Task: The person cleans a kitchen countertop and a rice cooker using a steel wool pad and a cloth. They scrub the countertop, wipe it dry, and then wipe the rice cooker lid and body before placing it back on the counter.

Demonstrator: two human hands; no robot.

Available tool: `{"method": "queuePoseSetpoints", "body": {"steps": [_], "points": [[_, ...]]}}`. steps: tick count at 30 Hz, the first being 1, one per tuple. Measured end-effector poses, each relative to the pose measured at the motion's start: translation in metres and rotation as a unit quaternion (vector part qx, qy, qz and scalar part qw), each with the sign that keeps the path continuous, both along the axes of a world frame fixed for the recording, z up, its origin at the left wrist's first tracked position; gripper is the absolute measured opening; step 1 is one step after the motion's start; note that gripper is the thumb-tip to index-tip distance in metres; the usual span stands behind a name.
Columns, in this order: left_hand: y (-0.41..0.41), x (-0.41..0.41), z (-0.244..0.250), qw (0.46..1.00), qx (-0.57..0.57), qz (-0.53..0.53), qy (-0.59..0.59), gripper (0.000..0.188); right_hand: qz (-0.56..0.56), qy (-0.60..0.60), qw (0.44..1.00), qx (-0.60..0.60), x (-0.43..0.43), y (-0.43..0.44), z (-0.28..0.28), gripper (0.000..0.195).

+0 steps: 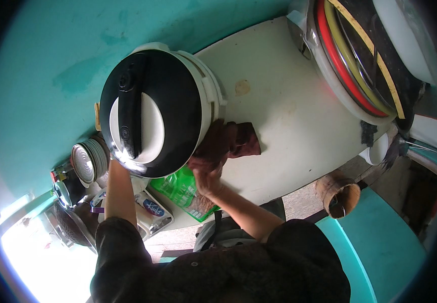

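An electric pressure cooker [173, 102] with a black lid and white body stands on the pale tabletop, close to the teal wall. My right hand [208, 180] grips a dark red cloth [218, 146], which lies against the cooker's lower right side. My left forearm reaches up to the cooker's near left side, but the left hand itself is hidden behind the cooker. Below the cooker, partly beneath my right wrist, lies a green plastic food bag [178, 189] with brownish contents.
Stacked plates [84, 163] stand at the left beside the wall. A tray [163, 219] with packages sits at the near edge. At the upper right are round basins and lids [332, 64]. A wooden container [337, 195] stands beyond the table's right edge.
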State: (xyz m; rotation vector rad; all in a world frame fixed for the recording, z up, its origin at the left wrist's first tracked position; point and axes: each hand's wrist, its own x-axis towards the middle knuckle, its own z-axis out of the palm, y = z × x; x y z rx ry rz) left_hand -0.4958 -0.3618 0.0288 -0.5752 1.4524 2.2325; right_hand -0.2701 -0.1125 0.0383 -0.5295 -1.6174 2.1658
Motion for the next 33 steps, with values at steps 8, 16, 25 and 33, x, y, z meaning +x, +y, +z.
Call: {"method": "queuePoseSetpoints", "body": {"steps": [8, 16, 25, 33], "points": [[0.108, 0.125, 0.013, 0.989, 0.104, 0.093, 0.057, 0.067, -0.042, -0.007, 0.994, 0.100, -0.093, 0.163, 0.053, 0.046], [0.232, 0.167, 0.066, 0.960, 0.062, 0.268, 0.043, 0.068, -0.106, -0.109, 0.978, 0.146, -0.016, 0.132, 0.003, 0.059], [0.161, 0.280, 0.016, 0.584, -0.786, -0.184, 0.084, 0.089, -0.061, -0.163, 0.980, -0.097, 0.055, 0.121, 0.002, 0.042], [0.062, 0.258, -0.039, 0.898, -0.420, -0.059, -0.118, 0.066, 0.059, -0.189, 0.978, -0.063, 0.081, 0.143, 0.007, 0.036]]}}
